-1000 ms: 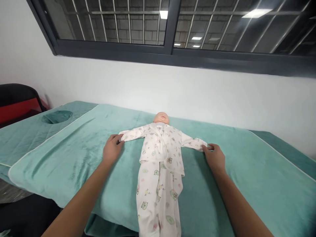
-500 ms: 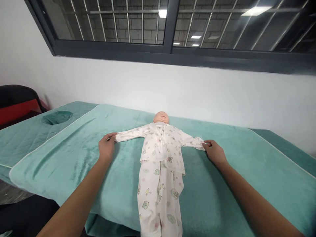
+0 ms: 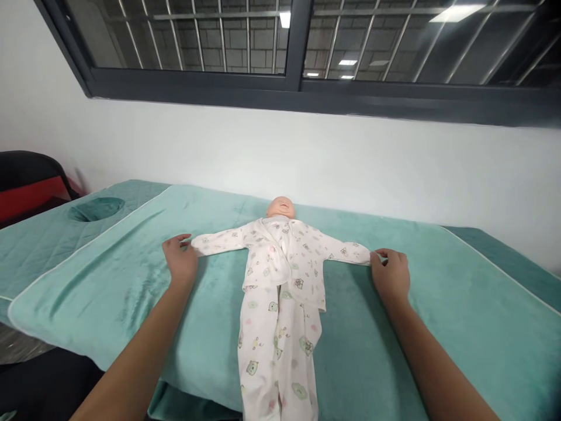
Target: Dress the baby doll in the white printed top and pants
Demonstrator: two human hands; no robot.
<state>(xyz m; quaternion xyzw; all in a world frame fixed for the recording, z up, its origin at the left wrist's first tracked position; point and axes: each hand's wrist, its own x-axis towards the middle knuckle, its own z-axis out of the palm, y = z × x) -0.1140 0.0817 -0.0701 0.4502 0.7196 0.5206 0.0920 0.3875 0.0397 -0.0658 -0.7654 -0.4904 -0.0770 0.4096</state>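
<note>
A baby doll [image 3: 281,207] lies on its back with its head toward the wall, dressed in a white patterned wrap top [image 3: 268,254] and matching trousers [image 3: 277,351]. Both sleeves stretch straight out to the sides, and no doll hands show at the cuffs. My left hand [image 3: 180,258] pinches the end of the left-side sleeve [image 3: 219,241], its upper fingers slightly raised. The end of the right-side sleeve [image 3: 348,252] is between the thumb and fingers of my right hand [image 3: 390,275].
Beneath the doll, a green plush cover [image 3: 131,280] drapes over a padded bed with a face hole [image 3: 97,209] at the left. A black and red chair [image 3: 33,187] stands at far left. Behind the bed rise a white wall [image 3: 228,152] and a barred window [image 3: 302,47].
My hands have moved farther apart, drawing both sleeves outward and straighter. The whole view has shifted slightly, so the doll appears a little more to the left.
</note>
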